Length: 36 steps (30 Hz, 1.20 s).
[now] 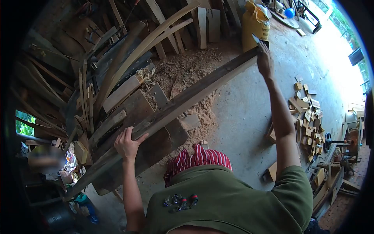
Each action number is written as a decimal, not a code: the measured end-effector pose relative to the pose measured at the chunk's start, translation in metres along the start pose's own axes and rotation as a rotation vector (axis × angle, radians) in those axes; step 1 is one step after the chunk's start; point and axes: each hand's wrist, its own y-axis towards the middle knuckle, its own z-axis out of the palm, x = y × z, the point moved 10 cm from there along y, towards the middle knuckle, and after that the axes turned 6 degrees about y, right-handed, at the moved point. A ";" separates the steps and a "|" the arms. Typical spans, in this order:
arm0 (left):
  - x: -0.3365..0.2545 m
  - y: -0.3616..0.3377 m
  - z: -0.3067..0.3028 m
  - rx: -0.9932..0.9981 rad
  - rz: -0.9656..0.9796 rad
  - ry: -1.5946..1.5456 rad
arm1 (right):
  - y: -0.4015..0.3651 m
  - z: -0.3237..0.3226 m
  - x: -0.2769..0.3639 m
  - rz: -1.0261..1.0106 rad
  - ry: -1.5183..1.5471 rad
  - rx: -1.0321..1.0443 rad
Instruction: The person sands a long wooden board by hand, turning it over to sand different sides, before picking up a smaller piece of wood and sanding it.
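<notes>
one beam (194, 93): left hand (128, 146) with fingers clamped on it, right hand (265, 63) touching its end, grip unclear; toward the floor's (243, 105) far edge, a sack (254, 25), contents hidden.

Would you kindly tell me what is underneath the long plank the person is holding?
Along the edges of the plank, flat boards and sawdust are visible. Whatever lies directly beneath is covered, and I cannot tell whether the plank touches those boards.

Right of the long plank (198, 92), concrete floor (237, 121) allows passage up to the block pile (307, 113); left of it, curved strips (142, 43) obstruct.
</notes>
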 end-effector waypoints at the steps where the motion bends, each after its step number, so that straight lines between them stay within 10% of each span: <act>1: -0.001 0.000 0.000 0.002 0.002 -0.005 | -0.008 0.008 0.007 -0.047 -0.003 0.005; 6: 0.000 0.003 0.004 0.032 -0.016 -0.014 | -0.069 0.006 0.151 -0.303 0.139 0.211; 12: -0.002 -0.003 0.000 -0.001 0.008 0.019 | 0.009 -0.005 0.015 -0.132 -0.064 -0.037; 16: -0.008 -0.011 -0.007 -0.074 0.027 0.042 | 0.013 0.021 -0.088 0.532 0.085 0.061; 19: -0.015 -0.021 -0.015 -0.094 0.007 0.061 | 0.011 -0.002 -0.063 0.295 0.207 -0.232; 26: -0.018 -0.023 -0.015 -0.102 0.020 0.089 | -0.026 0.011 0.007 -0.286 -0.231 -0.085; 36: 0.010 -0.047 -0.037 -0.354 -0.113 0.050 | -0.059 -0.001 0.050 -0.055 -0.041 -0.133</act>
